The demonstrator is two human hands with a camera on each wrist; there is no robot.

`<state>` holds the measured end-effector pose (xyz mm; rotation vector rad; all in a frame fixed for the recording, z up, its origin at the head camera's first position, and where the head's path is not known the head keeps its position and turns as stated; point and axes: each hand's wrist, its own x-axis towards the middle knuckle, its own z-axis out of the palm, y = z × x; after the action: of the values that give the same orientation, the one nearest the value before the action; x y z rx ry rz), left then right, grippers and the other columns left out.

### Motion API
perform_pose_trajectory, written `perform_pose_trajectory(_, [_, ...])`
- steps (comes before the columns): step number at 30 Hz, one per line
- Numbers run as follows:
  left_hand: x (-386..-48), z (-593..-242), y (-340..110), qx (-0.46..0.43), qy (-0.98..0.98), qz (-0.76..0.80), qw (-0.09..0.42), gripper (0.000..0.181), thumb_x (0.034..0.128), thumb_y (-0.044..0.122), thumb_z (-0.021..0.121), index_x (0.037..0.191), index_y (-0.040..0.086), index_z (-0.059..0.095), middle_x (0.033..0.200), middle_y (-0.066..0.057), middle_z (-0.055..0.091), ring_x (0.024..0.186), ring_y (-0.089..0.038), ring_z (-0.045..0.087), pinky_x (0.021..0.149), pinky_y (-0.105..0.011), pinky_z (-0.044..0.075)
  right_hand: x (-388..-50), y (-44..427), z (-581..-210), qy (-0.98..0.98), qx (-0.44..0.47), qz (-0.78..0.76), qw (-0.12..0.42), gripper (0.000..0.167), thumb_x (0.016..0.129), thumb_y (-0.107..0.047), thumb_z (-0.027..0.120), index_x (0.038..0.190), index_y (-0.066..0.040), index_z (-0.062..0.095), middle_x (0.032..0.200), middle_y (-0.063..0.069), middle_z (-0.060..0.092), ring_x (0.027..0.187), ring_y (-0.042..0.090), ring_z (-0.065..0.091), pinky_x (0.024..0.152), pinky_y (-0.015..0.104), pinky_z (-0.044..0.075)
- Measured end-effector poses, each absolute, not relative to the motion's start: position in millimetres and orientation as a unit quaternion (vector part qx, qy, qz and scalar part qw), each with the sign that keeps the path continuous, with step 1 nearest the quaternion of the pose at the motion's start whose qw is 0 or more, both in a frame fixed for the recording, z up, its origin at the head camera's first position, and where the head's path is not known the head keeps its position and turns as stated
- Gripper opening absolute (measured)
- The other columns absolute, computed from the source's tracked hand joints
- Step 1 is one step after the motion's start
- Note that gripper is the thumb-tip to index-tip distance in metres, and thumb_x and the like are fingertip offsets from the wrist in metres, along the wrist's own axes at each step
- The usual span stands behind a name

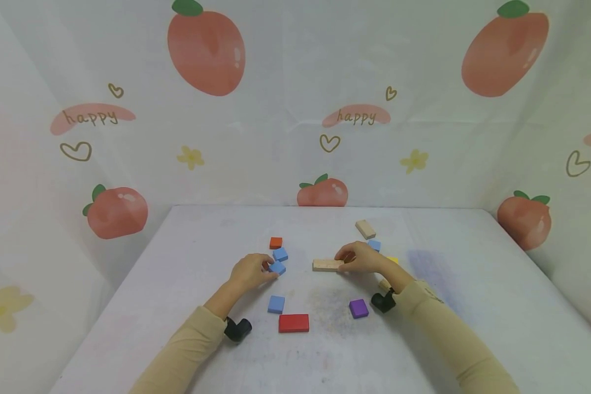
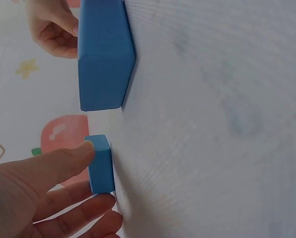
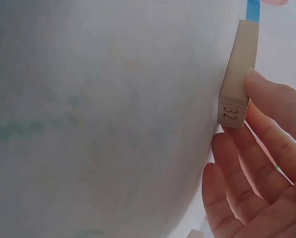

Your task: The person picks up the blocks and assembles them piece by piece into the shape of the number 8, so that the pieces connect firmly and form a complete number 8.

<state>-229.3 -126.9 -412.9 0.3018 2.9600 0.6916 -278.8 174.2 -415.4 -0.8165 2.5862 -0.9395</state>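
Note:
My left hand [image 1: 250, 272] pinches a small blue block [image 1: 277, 267] at the middle of the table. The left wrist view shows the thumb on one side of this blue block [image 2: 101, 166] and fingertips at its other side. A second blue block [image 1: 280, 254] lies just behind it. To the right, my right hand [image 1: 361, 258] grips the right end of a long plain wooden block [image 1: 326, 265] lying on the tabletop. Up close in the right wrist view, this wooden block [image 3: 237, 74] has "32" on its end, with the thumb and fingers around it.
Behind the left hand sits an orange block [image 1: 276, 243]. Nearer me lie another blue block [image 1: 276, 304], a red block [image 1: 293, 323] and a purple block [image 1: 358, 308]. Around the right hand are a wooden block [image 1: 365, 229], a blue block [image 1: 374, 245] and a partly hidden yellow block [image 1: 393, 260].

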Motion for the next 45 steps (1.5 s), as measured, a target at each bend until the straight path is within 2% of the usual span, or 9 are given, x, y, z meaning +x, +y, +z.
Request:
perform_pose_trajectory(6, [-230,-410,-127,0.103,0.968,0.223,0.043,0.031,0.0791,0.023,0.073,0.105,0.008,0.068,0.09,-0.004,0.068,0.08,-0.015,0.058,0.069,-0.029,0.049,-279,173,-413,0.896,-0.277,-0.317,0.138,0.022,0.081,-0.014,0.071,0.098,0.0,0.067,0.095,0.013,0.069,0.087,0.018,0.064,0.075,0.027,0.052])
perform_pose_trajectory(31, [-237,-399,-115,0.135,0.96,0.242,0.043,0.031,0.0786,0.018,0.07,0.107,0.007,0.067,0.094,-0.007,0.068,0.078,-0.015,0.057,0.065,-0.027,0.047,-277,171,-412,0.903,-0.259,-0.312,0.141,0.023,0.081,-0.014,0.071,0.099,-0.001,0.067,0.097,0.012,0.069,0.089,0.019,0.064,0.078,0.03,0.053])
perform_pose_trajectory(40, [-242,-394,-101,0.142,0.958,0.246,0.05,0.033,0.0792,0.019,0.071,0.11,0.008,0.066,0.097,-0.007,0.068,0.085,-0.017,0.059,0.076,-0.032,0.05,-275,169,-410,0.906,-0.257,-0.307,0.136,0.022,0.081,-0.013,0.071,0.098,-0.001,0.068,0.096,0.013,0.069,0.088,0.02,0.064,0.078,0.03,0.053])
perform_pose_trajectory(45, [-246,-394,-95,0.145,0.956,0.25,0.056,0.033,0.0801,0.019,0.07,0.111,0.008,0.066,0.099,-0.008,0.068,0.083,-0.017,0.058,0.074,-0.031,0.049,-274,169,-409,0.908,-0.252,-0.308,0.134,0.021,0.08,-0.013,0.071,0.098,-0.001,0.069,0.096,0.012,0.07,0.088,0.02,0.065,0.077,0.03,0.053])
